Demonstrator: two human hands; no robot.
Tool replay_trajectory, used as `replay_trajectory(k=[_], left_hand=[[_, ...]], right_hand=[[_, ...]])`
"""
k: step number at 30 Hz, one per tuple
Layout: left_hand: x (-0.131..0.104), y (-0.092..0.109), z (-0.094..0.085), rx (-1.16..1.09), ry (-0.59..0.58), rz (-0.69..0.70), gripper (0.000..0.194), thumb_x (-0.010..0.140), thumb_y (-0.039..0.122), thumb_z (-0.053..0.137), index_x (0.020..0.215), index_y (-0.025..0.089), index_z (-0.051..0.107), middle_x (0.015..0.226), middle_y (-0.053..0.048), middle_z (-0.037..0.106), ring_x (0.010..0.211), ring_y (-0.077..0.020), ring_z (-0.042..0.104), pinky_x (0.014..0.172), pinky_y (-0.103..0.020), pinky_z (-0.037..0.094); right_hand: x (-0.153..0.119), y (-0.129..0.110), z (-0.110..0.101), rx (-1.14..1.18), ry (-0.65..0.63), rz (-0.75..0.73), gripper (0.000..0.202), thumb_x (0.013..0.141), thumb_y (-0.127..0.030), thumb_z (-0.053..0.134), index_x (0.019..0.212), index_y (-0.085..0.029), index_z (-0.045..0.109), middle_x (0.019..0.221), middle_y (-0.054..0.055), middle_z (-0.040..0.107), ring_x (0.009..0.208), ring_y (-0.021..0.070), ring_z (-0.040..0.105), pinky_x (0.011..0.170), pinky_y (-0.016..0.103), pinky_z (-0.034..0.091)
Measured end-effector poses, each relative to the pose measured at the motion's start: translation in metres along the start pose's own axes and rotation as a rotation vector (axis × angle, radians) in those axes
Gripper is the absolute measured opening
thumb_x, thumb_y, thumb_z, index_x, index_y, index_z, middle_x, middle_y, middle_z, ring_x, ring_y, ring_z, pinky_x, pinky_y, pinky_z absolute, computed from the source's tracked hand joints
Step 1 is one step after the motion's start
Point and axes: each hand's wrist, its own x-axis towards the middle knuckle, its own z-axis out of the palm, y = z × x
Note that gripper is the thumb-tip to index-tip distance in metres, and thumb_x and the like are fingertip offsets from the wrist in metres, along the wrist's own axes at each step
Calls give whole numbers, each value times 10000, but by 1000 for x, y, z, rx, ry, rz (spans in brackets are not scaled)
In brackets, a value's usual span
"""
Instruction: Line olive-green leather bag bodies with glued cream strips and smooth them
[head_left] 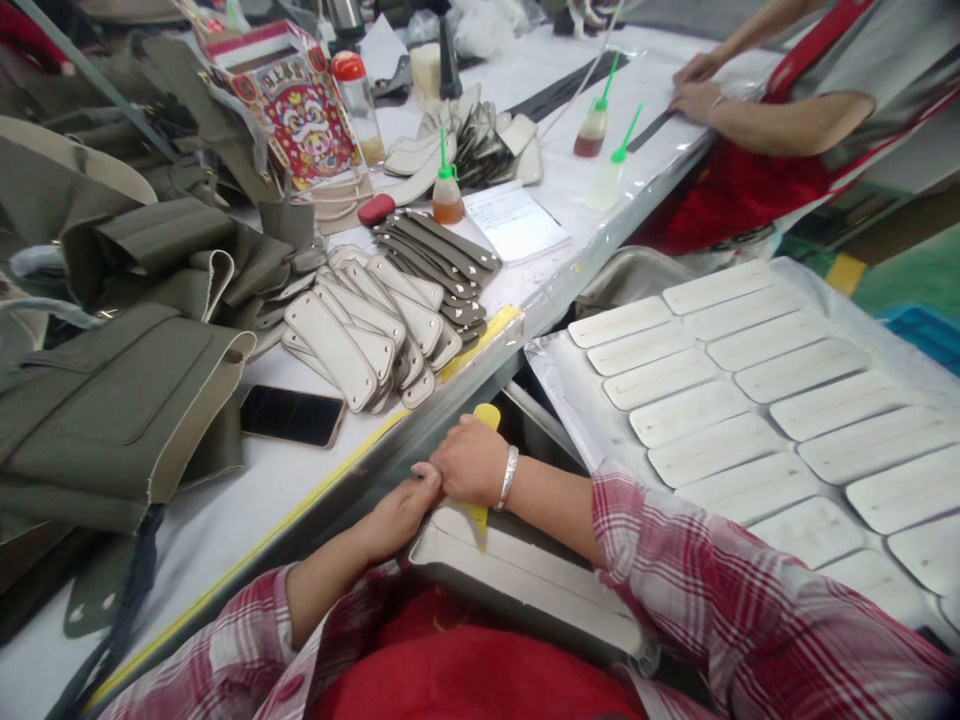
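My right hand (471,462), with a silver bracelet at its wrist, is closed around a yellow flat strip-like tool (487,415). The tool's rounded end shows above the fist, and a narrow yellow part comes out below it. My left hand (405,512) is closed right beside it, thumb touching the right hand. Its fingertips are at the upper left corner of a panel (525,575) with a pale inner face and a dark outer side. That panel lies across my lap under both hands. What my left fingers grip is partly hidden.
On the table at left are dark olive bag pieces (112,400), a phone (292,415), stacked pale straps (352,330) and glue bottles (448,195). To the right, a board (547,350) carries rows of pale strips. A co-worker's hands (697,90) work across the table.
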Motion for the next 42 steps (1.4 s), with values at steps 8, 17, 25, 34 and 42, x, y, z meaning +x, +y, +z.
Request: replay_trajectory(k=[8,17,25,34,42], left_hand=[[9,5,-7,-91,-154,101,474,882,505,227,629,177,457,666,-18,514,736,-169,486,731,-271,406],[3,-6,-5,-138,-58,155,430,896,469,280,1062,138,498,1079,-97,568,1056,-221,494,977,-330,336],[10,2,-6,-113,-106,103,636,807,571,432,1284,150,429,1298,-123,465,1287,-261,292,1079,-370,151],[-15,-17,-33,-647,-179,-114,661,818,669,259,1179,196,548,1265,-95,513,1208,-245,407,984,-396,299],[-13,-2,-27,-505,-226,10,518,791,565,467,1042,149,645,1013,-96,651,981,-239,558,835,-332,398]], right_hand=[[-10,-9,8,-16,61,196,489,919,-399,298,692,-188,677,719,71,680,672,185,566,637,338,218],[-2,-10,6,-31,8,134,495,927,-381,268,687,-182,652,722,73,677,675,179,566,654,336,237],[-37,-34,-2,-134,-37,368,439,916,-358,284,752,-177,650,758,71,677,703,200,595,647,335,281],[-139,-71,-38,-174,17,880,629,925,-481,145,692,-166,637,732,109,662,729,217,612,671,326,359],[-195,-128,-25,486,192,1075,501,891,-492,214,805,-188,603,792,61,628,760,183,578,688,311,414]])
